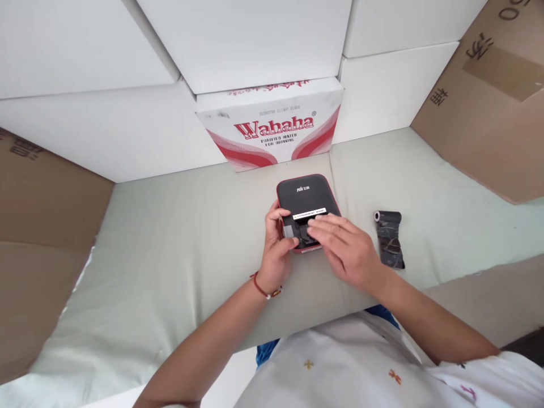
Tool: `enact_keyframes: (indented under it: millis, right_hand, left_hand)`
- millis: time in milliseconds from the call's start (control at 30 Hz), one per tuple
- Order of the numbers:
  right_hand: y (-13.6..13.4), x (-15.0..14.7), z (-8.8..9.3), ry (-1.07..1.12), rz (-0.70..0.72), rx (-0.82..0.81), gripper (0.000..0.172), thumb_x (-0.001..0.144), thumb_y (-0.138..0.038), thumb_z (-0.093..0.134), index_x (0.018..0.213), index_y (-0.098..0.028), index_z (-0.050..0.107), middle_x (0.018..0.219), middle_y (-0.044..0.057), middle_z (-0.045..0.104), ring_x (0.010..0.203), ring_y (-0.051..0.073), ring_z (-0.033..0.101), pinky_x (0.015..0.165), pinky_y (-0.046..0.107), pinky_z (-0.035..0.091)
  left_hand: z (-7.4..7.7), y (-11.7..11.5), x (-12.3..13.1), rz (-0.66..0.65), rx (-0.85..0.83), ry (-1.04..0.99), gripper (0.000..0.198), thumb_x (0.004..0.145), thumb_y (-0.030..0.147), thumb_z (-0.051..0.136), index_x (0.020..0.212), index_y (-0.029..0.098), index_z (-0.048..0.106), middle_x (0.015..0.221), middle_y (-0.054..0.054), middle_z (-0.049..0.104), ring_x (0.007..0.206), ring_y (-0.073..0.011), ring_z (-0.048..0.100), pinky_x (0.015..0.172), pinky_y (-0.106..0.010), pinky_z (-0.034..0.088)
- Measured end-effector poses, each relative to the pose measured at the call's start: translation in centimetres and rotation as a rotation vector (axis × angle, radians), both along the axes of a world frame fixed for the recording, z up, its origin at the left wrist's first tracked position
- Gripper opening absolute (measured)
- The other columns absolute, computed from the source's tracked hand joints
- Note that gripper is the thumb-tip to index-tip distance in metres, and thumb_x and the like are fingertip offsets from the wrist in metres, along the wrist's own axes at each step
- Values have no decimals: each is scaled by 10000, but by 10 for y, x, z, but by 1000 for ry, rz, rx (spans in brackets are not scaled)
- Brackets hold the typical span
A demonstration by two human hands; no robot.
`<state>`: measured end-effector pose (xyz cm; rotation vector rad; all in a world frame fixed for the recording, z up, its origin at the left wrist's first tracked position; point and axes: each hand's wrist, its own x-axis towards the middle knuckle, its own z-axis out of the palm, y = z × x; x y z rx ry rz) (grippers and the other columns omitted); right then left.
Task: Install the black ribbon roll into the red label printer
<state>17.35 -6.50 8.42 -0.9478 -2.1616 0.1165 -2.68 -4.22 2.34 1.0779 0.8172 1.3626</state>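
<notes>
A black device with a red edge (306, 195) lies on the pale green cloth, a white label strip across its middle and a dark recess at its near end. My left hand (277, 241) grips its left side, fingers at the edge and thumb at the near left corner. Over the recess and the right side lies my right hand (346, 243), its fingers held together and bent down onto the device. What is under those fingertips is hidden. To the right, a roll of black film (388, 226) has its loose end stretched toward me.
A white and red Wahaha carton (276, 127) stands behind the device. White boxes (255, 39) line the back. Brown cartons stand at the left (38, 255) and right (488, 107) of the cloth-covered surface (170, 226).
</notes>
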Motion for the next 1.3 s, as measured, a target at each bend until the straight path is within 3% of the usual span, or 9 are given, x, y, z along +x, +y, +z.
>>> enact_keyframes:
  millis: [133,267,433,667,833,933,1000,1167,1300]
  right_hand:
    - [-15,-2,-8,14,72,38,452,1024,-42,549,1396,-214,738,1347,118,824,1297,271,765,1127,503,662]
    - [-22,2,-11,45,77,18,483,1040,-73,541,1449,-266,710,1361,96,820,1293,268,769,1111,529,675]
    - [-23,3,-10,28,106,23,536,1021,-59,551,1522,-215,659,1377,127,811,1316,276,754,1129,519,659]
    - [-21,1,-9,30,114,36,457,1008,-27,570,1417,-172,716,1331,128,824,1292,267,751,1107,487,663]
    - [-9,6,10,51,155,-18,385,1043,-60,580,1364,-205,736,1218,94,855,1160,238,796,1018,408,678]
    - [19,10,29,63,34,-117,306,1104,-184,573,1352,-236,745,1224,69,856,1058,203,822,949,334,658]
    - [46,6,42,-78,-102,-210,295,1120,-247,544,1306,-219,771,1222,80,854,1037,222,822,916,341,636]
    - [101,-30,63,-810,-255,-540,289,1046,-200,570,1200,-214,814,1247,134,836,1080,320,795,804,372,568]
    - [115,-57,61,-955,-280,-585,278,989,-108,582,1113,-152,828,1145,213,837,1081,355,792,791,377,545]
  left_hand:
    - [4,16,-9,35,-2,-91,635,735,311,790,1338,381,604,1592,19,569,1626,-306,386,1350,-480,314]
    - [-3,25,-13,-45,-2,-85,800,715,330,818,1465,421,554,1701,32,497,1685,-319,309,1392,-512,258]
    - [-13,27,-14,-117,-26,-107,902,755,419,853,1571,458,470,1797,33,382,1702,-333,286,1403,-529,258]
    - [-18,30,-14,-153,-14,-157,1015,746,400,918,1619,481,406,1831,19,320,1737,-329,221,1426,-526,205]
    - [-26,34,-12,-159,34,-155,984,742,449,930,1600,466,448,1823,7,326,1731,-348,218,1421,-551,205]
    - [-31,35,-11,-138,80,-149,945,763,507,905,1598,452,466,1806,5,356,1711,-349,253,1416,-550,211]
    - [-32,35,-10,-131,84,-150,951,763,510,900,1604,452,459,1802,5,359,1695,-346,285,1406,-540,232]
    - [-34,38,-10,-129,50,-151,984,732,518,909,1601,434,456,1789,-8,371,1684,-351,300,1395,-530,248]
    - [-36,39,-9,-128,58,-149,1016,706,529,925,1597,423,449,1793,-16,365,1696,-360,276,1406,-535,225]
